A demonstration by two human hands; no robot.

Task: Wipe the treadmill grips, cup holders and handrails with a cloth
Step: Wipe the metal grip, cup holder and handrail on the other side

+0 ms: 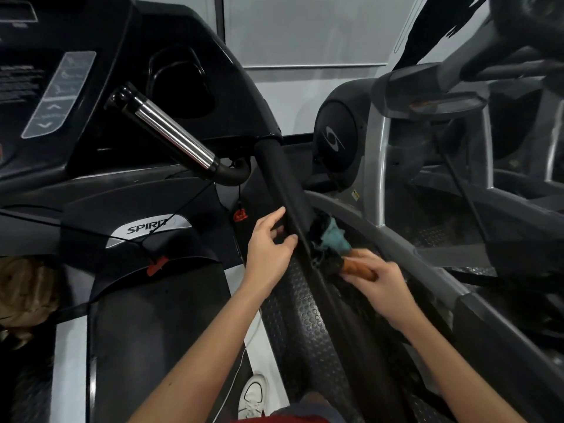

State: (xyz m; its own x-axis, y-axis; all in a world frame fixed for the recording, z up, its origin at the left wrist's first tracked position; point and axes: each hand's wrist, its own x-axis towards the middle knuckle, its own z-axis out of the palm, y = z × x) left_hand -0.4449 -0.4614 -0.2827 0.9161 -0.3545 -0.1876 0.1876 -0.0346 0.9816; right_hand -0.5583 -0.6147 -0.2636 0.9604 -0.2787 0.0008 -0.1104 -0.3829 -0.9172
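Note:
The black padded right handrail (282,181) of the treadmill runs from the console down towards me. My left hand (270,244) rests against its left side, fingers loosely bent around the rail. My right hand (377,277) grips a bunched cloth (331,239) with teal, black and orange parts, pressed against the rail's right side. A chrome grip (171,135) slants up left of the rail. A black cup holder (180,83) sits in the console above it.
The console's button panel (58,96) is at upper left. A red safety clip (240,215) hangs from a cord beside the rail. Another exercise machine (396,166) stands close on the right. The belt (158,331) and my white shoe (253,395) are below.

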